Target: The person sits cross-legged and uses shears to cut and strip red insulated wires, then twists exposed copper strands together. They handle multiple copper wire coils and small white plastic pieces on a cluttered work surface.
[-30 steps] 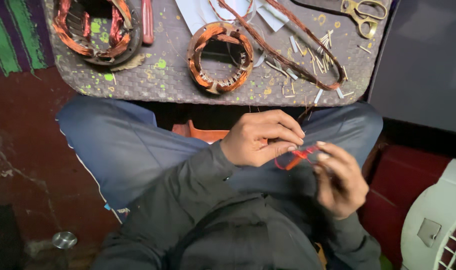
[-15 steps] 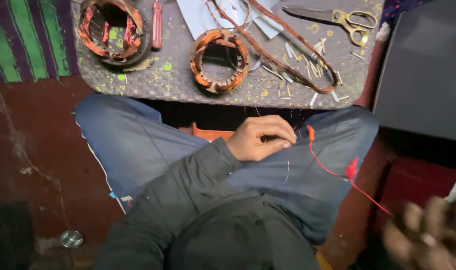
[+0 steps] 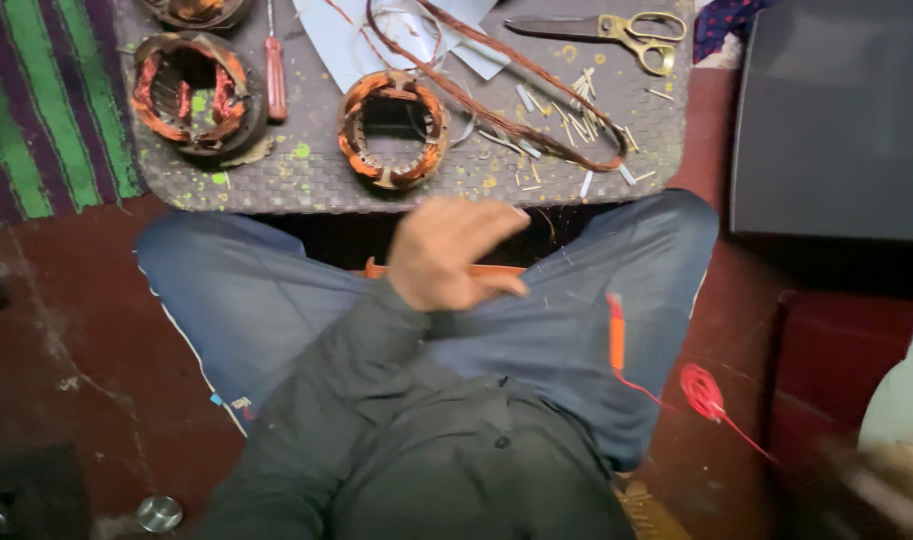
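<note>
Stators sit on the far mat: one (image 3: 198, 92) at left beside a red-handled screwdriver (image 3: 274, 62), a second (image 3: 393, 130) further right. Left hand (image 3: 454, 252) hovers open and blurred over the lap, gripping nothing. An orange sleeve (image 3: 616, 335) on red thread (image 3: 704, 395) rests on the right thigh. Right hand (image 3: 891, 480) at lower right is blurred; its state cannot be determined. Scissors (image 3: 616, 28) lie far right.

You are in a small motor-repair workshop: wound stators (image 3: 393, 130), a screwdriver (image 3: 274, 65), scissors (image 3: 616, 27) and wire offcuts (image 3: 566, 105) lie on the worktop (image 3: 306, 180).
</note>
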